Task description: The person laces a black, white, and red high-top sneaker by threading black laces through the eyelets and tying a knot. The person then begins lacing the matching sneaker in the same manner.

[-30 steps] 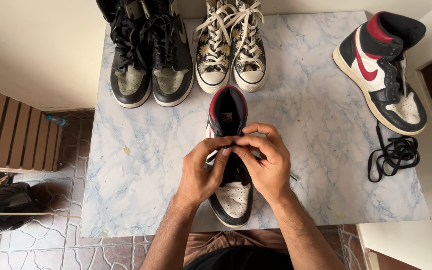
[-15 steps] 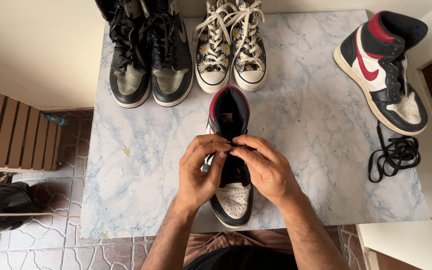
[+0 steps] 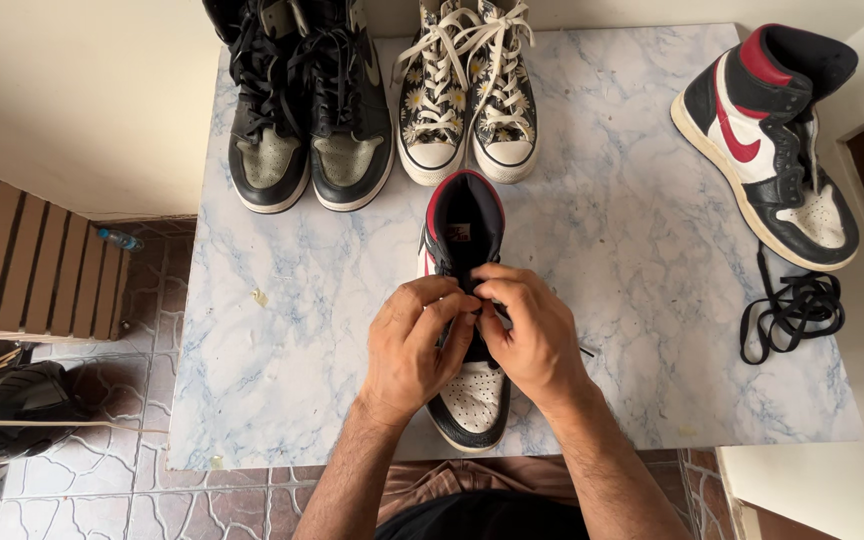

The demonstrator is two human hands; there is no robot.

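High-top sneaker (image 3: 464, 300) under both hands (touching)

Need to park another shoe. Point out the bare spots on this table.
Bare marble table left of the hands, below the black pair; another patch between the middle shoe and the red-and-white shoe. Crowded along the far edge.

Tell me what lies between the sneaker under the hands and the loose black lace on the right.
Only bare marble tabletop between the sneaker and loose black lace, in the head view.
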